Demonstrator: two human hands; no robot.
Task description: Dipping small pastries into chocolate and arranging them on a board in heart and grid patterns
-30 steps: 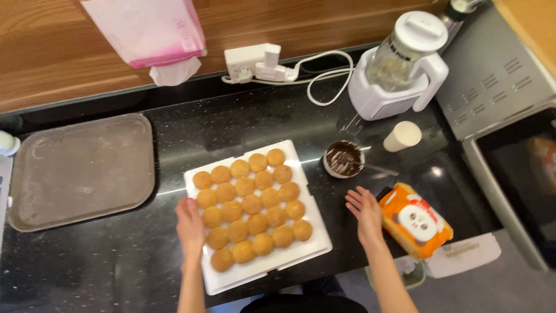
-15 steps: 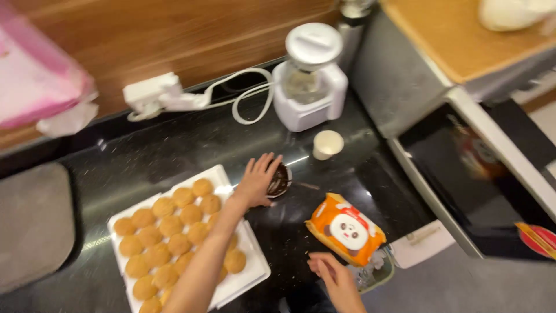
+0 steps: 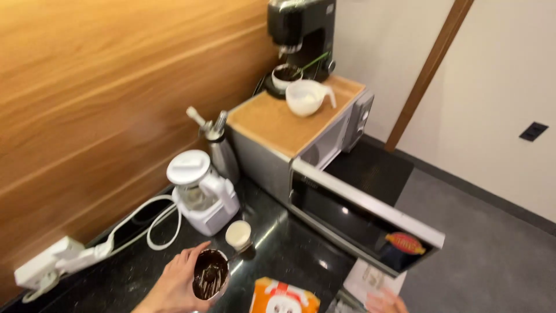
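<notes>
Left hand [image 3: 174, 284] wraps a chocolate-smeared bowl [image 3: 210, 274]; right hand [image 3: 385, 301], barely in view, grip unclear.
Bowl sits just before the white blender [image 3: 200, 191], beside a small cup [image 3: 238, 235], above the black desk [image 3: 289, 255].

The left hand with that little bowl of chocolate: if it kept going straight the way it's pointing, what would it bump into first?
Probably the small white cup, just beyond the chocolate bowl that the left hand holds; depth is hard to judge.

Tilted chocolate-smeared bowl [image 3: 210, 274] above counter
</notes>
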